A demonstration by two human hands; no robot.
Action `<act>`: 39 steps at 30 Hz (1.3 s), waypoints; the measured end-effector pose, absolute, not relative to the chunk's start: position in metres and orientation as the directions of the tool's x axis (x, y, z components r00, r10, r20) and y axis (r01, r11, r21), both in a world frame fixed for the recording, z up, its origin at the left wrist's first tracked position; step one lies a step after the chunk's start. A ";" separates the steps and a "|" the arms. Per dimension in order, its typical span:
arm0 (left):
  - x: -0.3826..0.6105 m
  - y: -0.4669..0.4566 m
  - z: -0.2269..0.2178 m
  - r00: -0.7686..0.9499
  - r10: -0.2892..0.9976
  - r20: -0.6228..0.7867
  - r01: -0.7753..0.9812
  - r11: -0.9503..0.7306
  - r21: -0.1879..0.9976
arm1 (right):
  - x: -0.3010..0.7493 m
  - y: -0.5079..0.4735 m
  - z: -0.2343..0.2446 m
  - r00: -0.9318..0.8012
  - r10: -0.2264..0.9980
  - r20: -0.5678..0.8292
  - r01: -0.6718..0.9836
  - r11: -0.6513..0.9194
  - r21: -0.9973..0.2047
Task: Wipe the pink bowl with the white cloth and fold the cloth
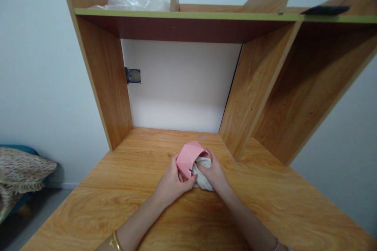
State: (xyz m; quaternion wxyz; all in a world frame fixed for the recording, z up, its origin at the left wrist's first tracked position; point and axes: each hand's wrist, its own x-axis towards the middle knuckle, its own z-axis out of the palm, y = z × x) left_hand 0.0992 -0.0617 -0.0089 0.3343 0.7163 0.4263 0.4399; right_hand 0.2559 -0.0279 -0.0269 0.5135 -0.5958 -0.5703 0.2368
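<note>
Left hand (172, 182) grips pink cup (190, 157) | right hand (213, 172) presses white cloth (203, 172) into it | cup tilted on desk (141, 204)

A wooden surface (265, 204) with a warm orange grain fills the foreground, and from it rise a left side panel (103, 78) and a slanting divider (250, 86) that carry a green-edged shelf (188, 15). On the shelf lie a crumpled clear plastic bag (138, 0) at the left and a flat dark object (325, 10) at the right. Behind the desk the white wall (182, 86) is softly lit and has a blue socket box (133, 75), while at the lower left a patterned blanket (20, 172) lies over a blue seat above the grey floor (29, 219).
</note>
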 end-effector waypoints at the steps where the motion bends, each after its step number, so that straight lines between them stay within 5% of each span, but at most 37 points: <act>1: 0.100 -0.062 -0.008 0.246 0.909 0.336 0.316 -0.403 0.859 | 0.258 -0.028 -0.025 0.250 0.923 0.292 0.465 0.150 -0.872; 13: 0.099 -0.068 -0.004 0.242 0.925 0.294 0.419 -0.373 0.828 | 0.269 -0.049 0.005 0.178 0.886 0.428 0.833 0.096 -0.544; 21: 0.102 -0.066 -0.009 0.207 0.933 0.295 0.498 -0.360 0.789 | 0.260 -0.038 -0.024 0.176 0.956 0.236 0.660 0.063 -0.748; 27: 0.103 -0.066 -0.007 0.195 0.938 0.287 0.530 -0.347 0.774 | 0.263 -0.029 -0.031 0.163 0.959 0.233 0.550 0.107 -0.829; 34: 0.100 -0.066 0.005 0.188 0.951 0.245 0.598 -0.309 0.740 | 0.264 -0.049 0.008 0.193 0.929 0.316 0.887 -0.027 -0.462; 39: 0.097 -0.071 0.020 0.210 0.955 0.211 0.682 -0.298 0.667 | 0.261 -0.053 0.015 0.199 0.931 0.308 0.885 -0.035 -0.465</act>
